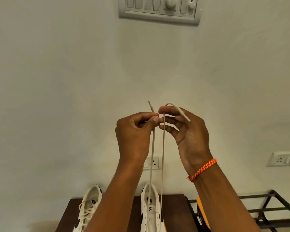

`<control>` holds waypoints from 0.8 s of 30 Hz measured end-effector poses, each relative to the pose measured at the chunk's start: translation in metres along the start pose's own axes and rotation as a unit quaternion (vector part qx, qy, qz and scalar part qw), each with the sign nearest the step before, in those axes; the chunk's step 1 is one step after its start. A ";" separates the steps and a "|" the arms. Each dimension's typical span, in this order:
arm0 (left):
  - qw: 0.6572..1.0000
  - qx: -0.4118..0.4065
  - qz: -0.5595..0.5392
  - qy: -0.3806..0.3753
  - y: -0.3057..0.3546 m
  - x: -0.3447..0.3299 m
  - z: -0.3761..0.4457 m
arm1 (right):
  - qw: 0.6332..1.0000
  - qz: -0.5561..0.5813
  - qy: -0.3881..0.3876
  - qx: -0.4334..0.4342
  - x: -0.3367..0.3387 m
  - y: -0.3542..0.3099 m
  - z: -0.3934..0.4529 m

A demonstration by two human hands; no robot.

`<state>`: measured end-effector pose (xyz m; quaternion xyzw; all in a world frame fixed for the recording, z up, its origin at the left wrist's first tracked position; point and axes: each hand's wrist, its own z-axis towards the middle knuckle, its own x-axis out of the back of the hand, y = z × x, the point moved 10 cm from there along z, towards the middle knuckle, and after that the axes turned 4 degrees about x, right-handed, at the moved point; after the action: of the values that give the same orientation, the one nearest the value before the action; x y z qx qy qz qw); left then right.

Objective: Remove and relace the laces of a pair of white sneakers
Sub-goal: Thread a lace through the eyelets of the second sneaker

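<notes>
Both hands are raised in front of a pale wall, close together at the centre of the view. The left hand [134,131] pinches one end of a white lace [152,148] between thumb and forefinger, and the stiff tip sticks up above the fingers toward 12 o'clock. The right hand [187,129], just beside it at 3 o'clock, pinches the other end between thumb and forefinger; that end loops over the fingers and its tip points down toward 4 o'clock, while the other fingers stay loosely spread. An orange braided band [203,169] circles the right wrist.

From the hands the two strands hang straight down, side by side, toward 6 o'clock and run into the right sneaker [151,210], which stands on a dark wooden table [174,211] with its heel toward the wall. The left sneaker [89,206], at 9 o'clock from the first and apart from it, has its lace threaded in loose crossings.

A metal rack [266,210] stands at 3 o'clock from the table, with something yellow [203,213] between them. A switch panel [159,9] sits on the wall at 12 o'clock, and a socket plate [283,159] at 3 o'clock.
</notes>
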<state>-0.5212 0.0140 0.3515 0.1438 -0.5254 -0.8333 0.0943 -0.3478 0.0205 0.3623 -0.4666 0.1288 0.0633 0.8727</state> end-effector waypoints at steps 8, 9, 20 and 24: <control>0.999 -0.031 -0.015 -0.006 0.000 -0.001 0.002 | 0.993 -0.097 0.018 0.060 0.002 -0.001 0.002; 0.999 -0.032 -0.019 -0.009 -0.001 -0.001 0.003 | 0.994 -0.094 0.019 0.059 0.003 0.000 0.002; 0.991 -0.034 0.107 -0.070 -0.085 0.016 -0.025 | 0.978 -0.202 -0.027 0.040 0.044 0.051 -0.034; 0.963 0.087 0.228 -0.115 -0.202 0.044 -0.074 | 0.966 -0.250 -0.054 -0.020 0.089 0.122 -0.084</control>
<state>-0.5393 0.0247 0.1331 -0.0693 -0.6220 -0.7517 0.2078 -0.3048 0.0177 0.1955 -0.4972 -0.0410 -0.1291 0.8570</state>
